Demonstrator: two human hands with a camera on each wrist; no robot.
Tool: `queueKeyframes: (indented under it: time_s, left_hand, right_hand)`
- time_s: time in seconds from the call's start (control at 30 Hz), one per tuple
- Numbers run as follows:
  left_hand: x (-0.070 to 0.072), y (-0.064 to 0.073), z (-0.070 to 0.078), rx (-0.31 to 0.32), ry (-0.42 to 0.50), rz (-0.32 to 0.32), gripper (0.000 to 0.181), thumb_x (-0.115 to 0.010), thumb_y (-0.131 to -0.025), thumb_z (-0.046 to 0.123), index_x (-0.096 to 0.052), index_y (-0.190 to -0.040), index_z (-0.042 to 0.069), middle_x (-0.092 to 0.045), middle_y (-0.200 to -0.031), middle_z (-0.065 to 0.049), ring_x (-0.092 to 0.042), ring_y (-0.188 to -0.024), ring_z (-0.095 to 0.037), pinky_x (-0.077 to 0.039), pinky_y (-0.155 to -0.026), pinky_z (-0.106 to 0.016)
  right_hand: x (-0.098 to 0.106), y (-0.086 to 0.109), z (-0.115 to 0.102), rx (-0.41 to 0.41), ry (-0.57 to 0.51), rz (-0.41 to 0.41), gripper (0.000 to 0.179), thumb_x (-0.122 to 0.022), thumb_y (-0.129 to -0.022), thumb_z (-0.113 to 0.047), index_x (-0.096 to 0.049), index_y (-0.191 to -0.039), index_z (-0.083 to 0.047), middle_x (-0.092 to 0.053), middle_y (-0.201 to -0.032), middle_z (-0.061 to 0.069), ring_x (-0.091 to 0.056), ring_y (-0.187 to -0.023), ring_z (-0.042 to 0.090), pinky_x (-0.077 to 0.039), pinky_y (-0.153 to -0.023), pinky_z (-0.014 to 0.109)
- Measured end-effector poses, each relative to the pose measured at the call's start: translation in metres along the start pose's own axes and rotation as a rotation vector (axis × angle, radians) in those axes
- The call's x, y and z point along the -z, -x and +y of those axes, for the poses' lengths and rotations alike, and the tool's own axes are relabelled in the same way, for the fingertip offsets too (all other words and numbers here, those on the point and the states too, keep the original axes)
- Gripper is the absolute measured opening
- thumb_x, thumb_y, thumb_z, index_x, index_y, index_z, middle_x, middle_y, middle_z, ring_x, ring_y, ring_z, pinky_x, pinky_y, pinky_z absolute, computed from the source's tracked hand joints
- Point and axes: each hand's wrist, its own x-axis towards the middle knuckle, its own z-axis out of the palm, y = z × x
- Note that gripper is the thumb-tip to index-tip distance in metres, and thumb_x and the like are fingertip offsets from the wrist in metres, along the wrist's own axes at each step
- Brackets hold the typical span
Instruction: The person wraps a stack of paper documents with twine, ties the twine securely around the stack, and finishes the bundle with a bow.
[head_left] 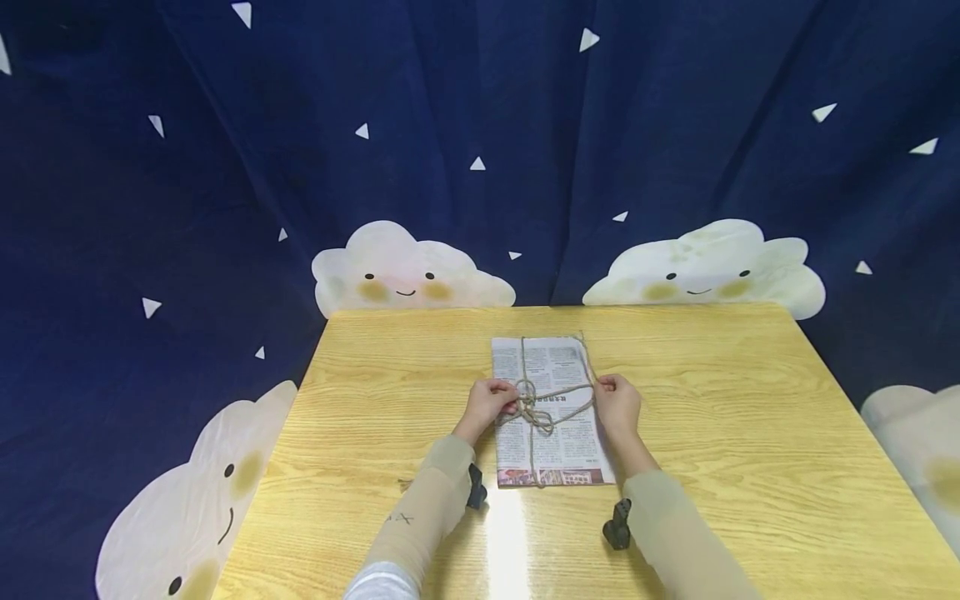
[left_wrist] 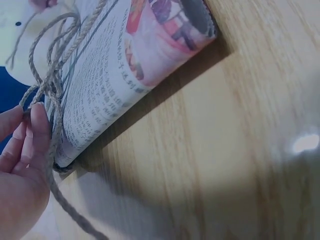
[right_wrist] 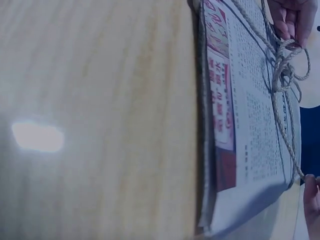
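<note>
A flat newspaper bundle [head_left: 562, 458] lies on the wooden table, tied crosswise with brown twine [head_left: 532, 454]. Loops and a knot of the twine [left_wrist: 51, 82] sit on its upper face, left of the middle. My left hand [head_left: 487, 406] pinches the twine beside this knot, thumb against fingertips. At the bundle's right edge, my right hand [head_left: 619, 408] pinches a strand that runs across from the knot. The right wrist view catches only part of the right hand [right_wrist: 312, 207] at its edge. A loose twine length trails below my left hand in the left wrist view.
The wooden table [head_left: 750, 433] extends around the bundle on all sides. A dark blue curtain [head_left: 480, 83] with white triangles and smiling clouds hangs behind it. A frayed twine end [head_left: 405, 484] shows beside my left forearm. Small black wrist devices [head_left: 618, 525] sit at both forearms.
</note>
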Motion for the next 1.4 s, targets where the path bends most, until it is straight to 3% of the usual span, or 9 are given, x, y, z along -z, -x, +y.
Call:
queueKeyframes:
  time_s: [0.33, 0.6, 0.83, 1.0, 1.03, 1.13, 1.23, 1.3, 1.4]
  left_hand:
    - [0.001, -0.001, -0.003, -0.010, 0.008, -0.001, 0.015, -0.061, -0.083, -0.003, -0.062, -0.091, -0.015, -0.064, -0.078, -0.023, -0.058, -0.053, -0.010, -0.056, -0.058, -0.028]
    - [0.000, -0.002, -0.006, -0.021, -0.003, -0.022, 0.013, -0.061, -0.081, -0.005, -0.062, -0.088, -0.015, -0.064, -0.067, -0.016, -0.058, -0.051, -0.010, -0.055, -0.055, -0.029]
    - [0.002, 0.003, 0.004, -0.039, -0.014, -0.062, 0.015, -0.058, -0.081, -0.009, -0.059, -0.089, -0.022, -0.060, -0.080, -0.036, -0.063, -0.059, -0.024, -0.055, -0.065, -0.044]
    - [-0.001, -0.006, -0.011, -0.044, -0.034, -0.028, 0.013, -0.062, -0.080, -0.004, -0.062, -0.086, -0.017, -0.064, -0.074, -0.026, -0.064, -0.058, -0.022, -0.056, -0.060, -0.036]
    - [0.000, -0.015, -0.023, -0.090, -0.022, -0.038, 0.013, -0.064, -0.081, 0.000, -0.064, -0.082, -0.013, -0.064, -0.070, -0.020, -0.063, -0.055, -0.019, -0.056, -0.056, -0.032]
    - [0.000, -0.018, -0.027, -0.086, -0.014, -0.043, 0.011, -0.066, -0.080, 0.002, -0.066, -0.080, -0.009, -0.065, -0.068, -0.017, -0.063, -0.055, -0.018, -0.056, -0.056, -0.031]
    - [-0.001, -0.014, -0.024, -0.086, -0.031, -0.036, 0.012, -0.064, -0.081, 0.000, -0.064, -0.082, -0.013, -0.064, -0.070, -0.021, -0.063, -0.055, -0.018, -0.056, -0.056, -0.031]
    - [-0.002, 0.001, -0.004, -0.034, -0.054, -0.024, 0.015, -0.059, -0.082, -0.006, -0.061, -0.088, -0.019, -0.063, -0.075, -0.027, -0.063, -0.057, -0.019, -0.056, -0.061, -0.034]
    - [-0.001, 0.003, -0.001, -0.027, -0.055, -0.016, 0.016, -0.060, -0.082, -0.005, -0.061, -0.089, -0.019, -0.064, -0.076, -0.027, -0.060, -0.054, -0.013, -0.056, -0.058, -0.031]
  right_hand:
    - [-0.023, -0.019, -0.015, 0.204, -0.028, -0.118, 0.009, -0.060, -0.084, -0.001, -0.064, -0.088, 0.006, -0.064, -0.075, 0.016, -0.058, -0.065, 0.021, -0.044, -0.052, 0.015]
    - [-0.040, -0.021, -0.028, 0.364, 0.026, -0.266, 0.006, -0.061, -0.084, -0.001, -0.064, -0.087, 0.004, -0.063, -0.077, 0.014, -0.059, -0.070, 0.023, -0.050, -0.062, 0.033]
    - [-0.053, -0.018, -0.028, 0.395, 0.134, -0.366, 0.003, -0.063, -0.083, -0.002, -0.064, -0.082, 0.001, -0.061, -0.072, 0.007, -0.054, -0.065, 0.018, -0.046, -0.061, 0.032]
    - [-0.056, -0.016, -0.025, 0.457, 0.189, -0.394, 0.006, -0.064, -0.082, -0.002, -0.063, -0.079, 0.003, -0.061, -0.074, 0.009, -0.056, -0.070, 0.021, -0.048, -0.065, 0.036]
    - [-0.056, -0.016, -0.025, 0.463, 0.200, -0.400, 0.005, -0.064, -0.082, -0.002, -0.063, -0.079, 0.003, -0.061, -0.076, 0.009, -0.057, -0.071, 0.023, -0.049, -0.067, 0.038]
    - [-0.057, -0.015, -0.024, 0.466, 0.229, -0.412, 0.004, -0.064, -0.083, -0.002, -0.065, -0.081, 0.002, -0.063, -0.081, 0.011, -0.059, -0.078, 0.026, -0.050, -0.071, 0.040]
    - [-0.056, -0.014, -0.023, 0.460, 0.223, -0.414, 0.005, -0.063, -0.083, -0.001, -0.067, -0.085, 0.001, -0.065, -0.086, 0.014, -0.060, -0.083, 0.029, -0.050, -0.075, 0.041]
    - [-0.056, -0.014, -0.022, 0.454, 0.196, -0.403, 0.007, -0.062, -0.084, -0.001, -0.067, -0.089, 0.001, -0.065, -0.089, 0.014, -0.061, -0.085, 0.029, -0.050, -0.076, 0.041]
    - [-0.052, -0.013, -0.023, 0.420, 0.153, -0.359, 0.009, -0.061, -0.085, -0.001, -0.067, -0.091, 0.001, -0.065, -0.089, 0.014, -0.060, -0.083, 0.028, -0.051, -0.073, 0.040]
